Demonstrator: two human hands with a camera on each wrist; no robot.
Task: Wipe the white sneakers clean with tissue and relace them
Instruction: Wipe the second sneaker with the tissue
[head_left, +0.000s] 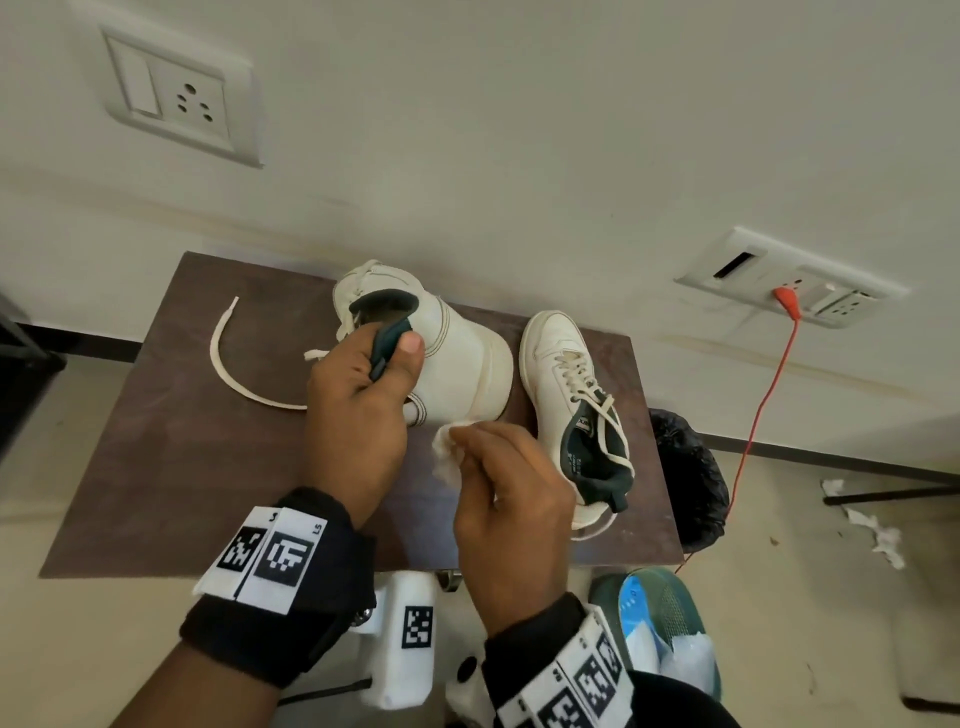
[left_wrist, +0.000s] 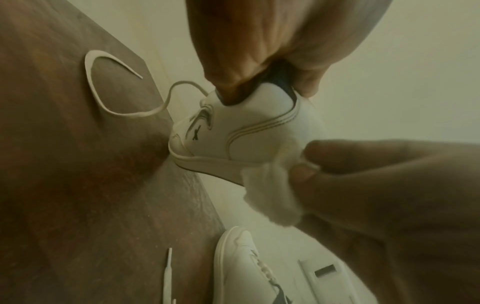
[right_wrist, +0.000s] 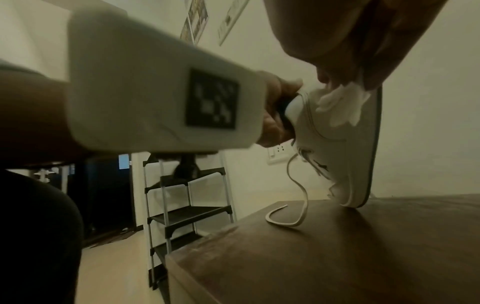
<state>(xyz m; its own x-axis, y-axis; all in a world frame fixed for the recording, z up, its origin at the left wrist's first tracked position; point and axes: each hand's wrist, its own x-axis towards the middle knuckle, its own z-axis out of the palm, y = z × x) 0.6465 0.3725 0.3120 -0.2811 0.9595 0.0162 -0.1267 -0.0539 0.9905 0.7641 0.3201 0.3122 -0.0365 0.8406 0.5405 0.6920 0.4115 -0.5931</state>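
One white sneaker (head_left: 457, 358) stands toe-down on the brown table (head_left: 171, 457), heel up. My left hand (head_left: 363, 374) grips its dark heel collar between thumb and fingers. A crumpled white tissue (head_left: 448, 457) is pinched in my right hand (head_left: 498, 467) and pressed against the sneaker's side near the sole. The wrist views show the same: the tissue (left_wrist: 270, 197) on the sneaker (left_wrist: 254, 139), and the tissue (right_wrist: 342, 105) against the sneaker's (right_wrist: 335, 148) side. A loose white lace (head_left: 228, 358) trails from this shoe across the table. The second sneaker (head_left: 576, 400), laced, lies to the right.
A black-lined bin (head_left: 685, 478) stands off the table's right edge, beside a red cable (head_left: 758, 410) plugged into a wall socket. Tissue scraps (head_left: 872, 530) lie on the floor at right. A blue and green bag (head_left: 665, 629) sits below. A black shelf rack (right_wrist: 182, 207) stands left.
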